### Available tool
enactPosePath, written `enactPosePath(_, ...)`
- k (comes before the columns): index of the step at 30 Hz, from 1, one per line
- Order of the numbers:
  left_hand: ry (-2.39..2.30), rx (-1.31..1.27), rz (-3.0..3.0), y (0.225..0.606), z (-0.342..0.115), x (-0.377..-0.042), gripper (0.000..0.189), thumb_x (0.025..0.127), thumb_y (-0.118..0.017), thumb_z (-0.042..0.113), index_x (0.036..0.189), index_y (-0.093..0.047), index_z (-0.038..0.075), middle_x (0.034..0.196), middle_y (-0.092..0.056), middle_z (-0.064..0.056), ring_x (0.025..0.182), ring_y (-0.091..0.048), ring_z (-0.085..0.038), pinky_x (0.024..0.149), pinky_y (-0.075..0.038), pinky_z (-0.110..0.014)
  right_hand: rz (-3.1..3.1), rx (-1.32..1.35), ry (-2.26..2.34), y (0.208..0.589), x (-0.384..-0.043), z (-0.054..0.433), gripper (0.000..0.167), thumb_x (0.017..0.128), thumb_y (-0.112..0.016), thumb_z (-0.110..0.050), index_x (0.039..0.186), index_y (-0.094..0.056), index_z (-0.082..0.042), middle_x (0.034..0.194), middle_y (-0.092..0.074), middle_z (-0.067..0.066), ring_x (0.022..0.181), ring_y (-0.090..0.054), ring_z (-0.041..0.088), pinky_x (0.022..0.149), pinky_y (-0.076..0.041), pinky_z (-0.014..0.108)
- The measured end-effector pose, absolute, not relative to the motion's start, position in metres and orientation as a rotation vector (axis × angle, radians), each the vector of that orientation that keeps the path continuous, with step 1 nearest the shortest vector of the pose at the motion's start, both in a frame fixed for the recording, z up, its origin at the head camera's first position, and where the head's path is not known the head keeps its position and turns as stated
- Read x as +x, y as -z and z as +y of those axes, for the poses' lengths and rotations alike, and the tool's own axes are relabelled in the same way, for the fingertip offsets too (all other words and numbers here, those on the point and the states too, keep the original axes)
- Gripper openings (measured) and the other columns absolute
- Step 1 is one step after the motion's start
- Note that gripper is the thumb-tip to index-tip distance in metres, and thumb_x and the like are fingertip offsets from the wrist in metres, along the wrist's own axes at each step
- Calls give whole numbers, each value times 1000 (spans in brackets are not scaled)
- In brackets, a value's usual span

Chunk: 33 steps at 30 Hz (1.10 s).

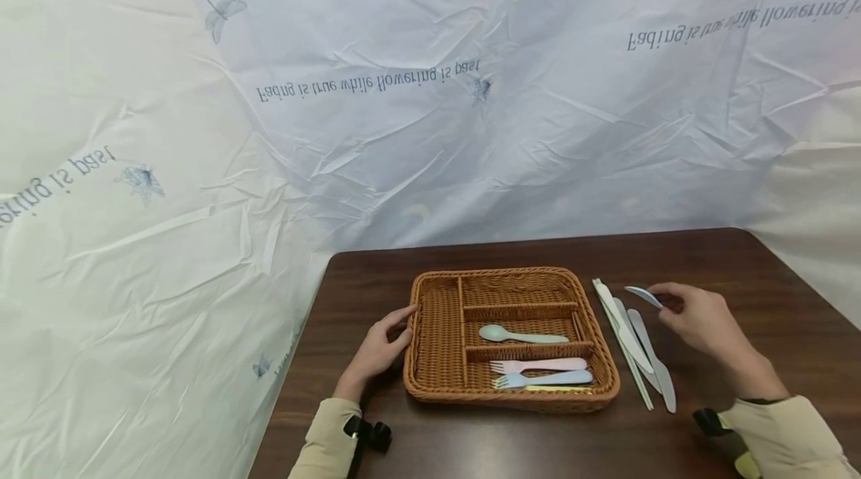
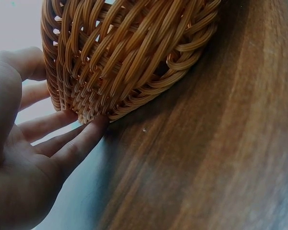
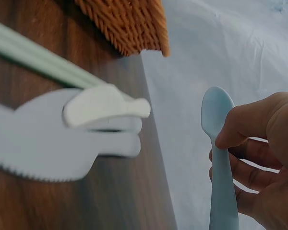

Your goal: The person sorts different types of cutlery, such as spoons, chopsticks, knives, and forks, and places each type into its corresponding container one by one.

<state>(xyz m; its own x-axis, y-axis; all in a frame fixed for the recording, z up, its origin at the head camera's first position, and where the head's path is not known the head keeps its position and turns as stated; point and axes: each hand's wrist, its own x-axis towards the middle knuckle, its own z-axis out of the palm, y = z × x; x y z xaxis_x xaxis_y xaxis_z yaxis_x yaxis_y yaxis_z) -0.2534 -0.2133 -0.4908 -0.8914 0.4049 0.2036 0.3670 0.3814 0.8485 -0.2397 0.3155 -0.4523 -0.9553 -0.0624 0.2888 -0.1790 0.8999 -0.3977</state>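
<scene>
The right hand (image 3: 273,148) pinches a smooth, pale blue spoon (image 3: 222,177).

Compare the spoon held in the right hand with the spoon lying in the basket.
Colour: the held spoon is pale blue, while the basket spoon is pale green.
Support: the held spoon is gripped between the thumb and fingers of the right hand; the basket spoon lies untouched in a compartment of the basket.
Shared: both have a rounded bowl and a long handle.
</scene>
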Motion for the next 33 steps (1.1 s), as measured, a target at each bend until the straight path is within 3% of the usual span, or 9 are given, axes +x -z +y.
enactPosePath(13,-1574,745,2579,491,-213,-253,45,100,-52,7,144,-44,0,148,-43,-23,126,-53,-38,102,-45,-55,-2762,266,-637,441,-249,297,29,84,-64,-4,113,-66,-2,79,-67,11,56,-46,13,44,-33,25)
enactPosePath(21,-1577,744,2569,490,-213,-253,46,100,-52,7,144,-44,-3,148,-43,-23,125,-53,-39,102,-43,-57,-2769,274,-695,436,-254,282,27,85,-65,-4,112,-67,-1,81,-70,10,64,-56,14,47,-39,25)
enactPosePath(27,-1592,758,2559,491,-214,-253,46,100,-51,6,144,-43,-4,148,-42,-25,128,-49,-41,103,-41,-60,-2778,280,-731,432,-255,273,27,87,-63,-4,114,-67,-4,83,-69,11,61,-53,14,45,-37,26)
enactPosePath(33,-1596,756,2562,491,-214,-253,46,100,-52,6,144,-43,-5,147,-42,-25,128,-50,-41,103,-42,-59,-2767,322,-721,428,-258,265,28,87,-64,-3,114,-68,-4,86,-70,14,68,-61,18,47,-38,26)
